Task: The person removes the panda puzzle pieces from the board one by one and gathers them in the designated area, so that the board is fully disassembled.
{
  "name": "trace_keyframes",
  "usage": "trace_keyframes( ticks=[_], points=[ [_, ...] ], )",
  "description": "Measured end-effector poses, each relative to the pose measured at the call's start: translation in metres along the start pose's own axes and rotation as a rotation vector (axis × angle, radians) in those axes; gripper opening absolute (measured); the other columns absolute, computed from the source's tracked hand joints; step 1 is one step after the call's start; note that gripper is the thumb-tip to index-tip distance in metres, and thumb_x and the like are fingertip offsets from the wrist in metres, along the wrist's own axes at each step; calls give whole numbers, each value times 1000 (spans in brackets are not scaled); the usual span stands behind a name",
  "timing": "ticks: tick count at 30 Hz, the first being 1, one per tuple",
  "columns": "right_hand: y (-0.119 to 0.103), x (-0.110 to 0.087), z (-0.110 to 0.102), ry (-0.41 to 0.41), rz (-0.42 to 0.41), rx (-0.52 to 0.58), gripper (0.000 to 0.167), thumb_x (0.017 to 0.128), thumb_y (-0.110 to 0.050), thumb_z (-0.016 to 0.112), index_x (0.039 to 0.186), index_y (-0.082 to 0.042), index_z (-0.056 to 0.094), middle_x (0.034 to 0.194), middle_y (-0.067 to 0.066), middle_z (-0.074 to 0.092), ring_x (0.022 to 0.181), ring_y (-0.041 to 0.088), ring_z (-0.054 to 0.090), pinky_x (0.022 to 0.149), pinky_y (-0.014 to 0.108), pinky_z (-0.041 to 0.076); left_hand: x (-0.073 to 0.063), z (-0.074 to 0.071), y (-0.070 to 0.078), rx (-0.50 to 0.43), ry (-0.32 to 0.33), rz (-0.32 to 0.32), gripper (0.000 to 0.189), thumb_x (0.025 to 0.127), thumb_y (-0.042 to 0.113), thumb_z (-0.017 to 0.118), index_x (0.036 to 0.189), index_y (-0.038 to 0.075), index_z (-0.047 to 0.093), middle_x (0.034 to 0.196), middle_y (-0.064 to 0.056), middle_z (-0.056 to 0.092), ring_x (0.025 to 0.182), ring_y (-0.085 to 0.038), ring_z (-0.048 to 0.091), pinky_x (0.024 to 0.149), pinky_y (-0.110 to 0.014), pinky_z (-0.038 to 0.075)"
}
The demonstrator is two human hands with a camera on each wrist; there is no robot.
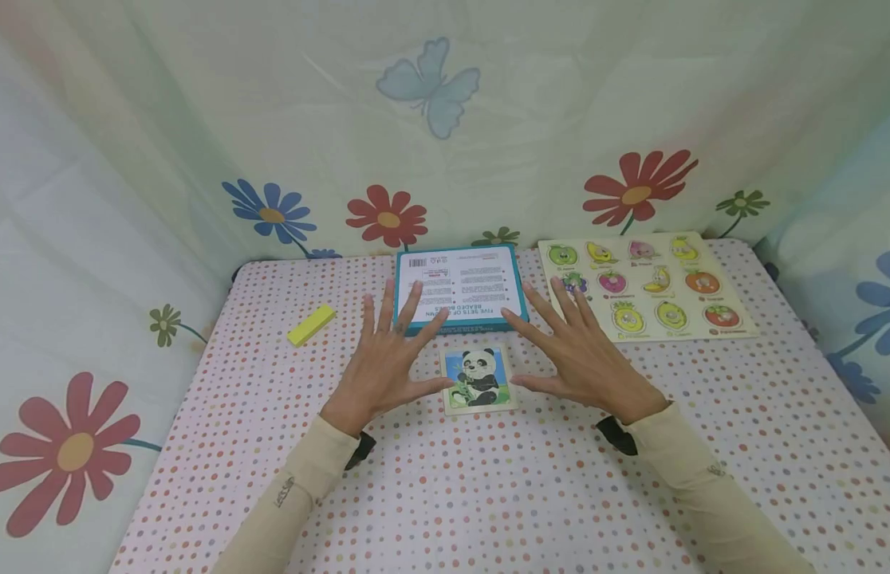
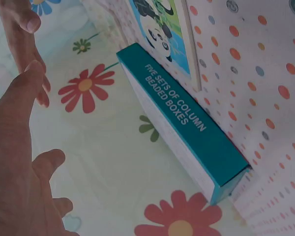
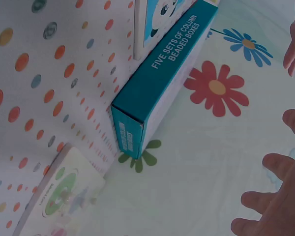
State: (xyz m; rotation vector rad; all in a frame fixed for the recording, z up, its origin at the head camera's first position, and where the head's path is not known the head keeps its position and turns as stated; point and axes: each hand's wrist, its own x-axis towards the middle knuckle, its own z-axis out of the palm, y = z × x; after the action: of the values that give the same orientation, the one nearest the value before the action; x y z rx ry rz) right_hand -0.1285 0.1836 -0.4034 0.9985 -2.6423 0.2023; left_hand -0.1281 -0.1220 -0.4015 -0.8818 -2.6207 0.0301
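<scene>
Both hands hang over the table with fingers spread, holding nothing. The left hand [image 1: 389, 359] has its thumb over the left edge of a small square panda puzzle [image 1: 478, 378]; whether it touches cannot be told. On the other side, the right hand [image 1: 580, 351] points its thumb toward the puzzle's right edge. Behind the puzzle lies a teal and white box [image 1: 461, 279], labelled on its side "FIVE SETS OF COLUMN BEADED BOXES" in both wrist views. Fingertips of both hands overlap the box's outline in the head view.
A wooden fruit puzzle board [image 1: 649, 288] lies at the back right, with several fruit pieces. To the left is a yellow block [image 1: 312, 325]. A dotted cloth [image 1: 445, 494] covers the table, and a flower-printed curtain [image 1: 517, 159] hangs behind.
</scene>
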Motion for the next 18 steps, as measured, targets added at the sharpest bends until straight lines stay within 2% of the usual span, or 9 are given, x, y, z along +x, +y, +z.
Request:
trace_keyframes(
  ticks=[3, 7, 10, 13, 15, 18],
  points=[
    [-1, 0, 0, -9, 8, 7, 88, 80, -71, 57, 150, -22, 34, 161, 13, 11, 146, 41, -2, 114, 60, 6, 0, 0, 1, -43, -47, -17, 95, 73, 77, 59, 150, 27, 34, 161, -15, 4, 144, -45, -4, 112, -66, 6],
    [-2, 0, 1, -47, 38, 65, 87, 80, -61, 65, 151, -23, 32, 158, 15, 22, 144, 43, 10, 113, 61, 13, -3, 6, 6, -188, -160, -48, 81, 84, 69, 54, 150, 26, 34, 160, -14, 15, 145, -43, 9, 113, -61, 12],
    [-4, 1, 4, -77, 66, 181, 76, 85, -51, 67, 149, -21, 37, 152, 13, 35, 140, 40, 26, 111, 59, 22, -6, 15, 10, -328, -231, -53, 75, 89, 61, 55, 150, 23, 35, 155, -16, 29, 142, -41, 24, 113, -57, 21],
    [-6, 5, 12, -113, 96, 326, 62, 88, -42, 67, 143, -18, 46, 145, 9, 46, 133, 33, 40, 107, 55, 32, -8, 26, 13, -453, -320, -85, 77, 88, 58, 58, 150, 19, 35, 152, -17, 35, 140, -39, 30, 112, -53, 25],
    [-8, 10, 18, -149, 123, 427, 55, 90, -38, 66, 139, -17, 51, 141, 6, 50, 131, 29, 44, 105, 52, 37, -8, 34, 15, -509, -386, -127, 81, 87, 59, 60, 151, 18, 32, 153, -16, 34, 140, -36, 31, 112, -51, 27],
    [-12, 20, 30, -191, 155, 533, 49, 91, -35, 66, 135, -15, 55, 137, 4, 54, 129, 26, 47, 103, 50, 40, -9, 43, 16, -541, -462, -179, 89, 83, 62, 62, 152, 17, 28, 155, -12, 30, 142, -32, 27, 113, -47, 27]
  ],
)
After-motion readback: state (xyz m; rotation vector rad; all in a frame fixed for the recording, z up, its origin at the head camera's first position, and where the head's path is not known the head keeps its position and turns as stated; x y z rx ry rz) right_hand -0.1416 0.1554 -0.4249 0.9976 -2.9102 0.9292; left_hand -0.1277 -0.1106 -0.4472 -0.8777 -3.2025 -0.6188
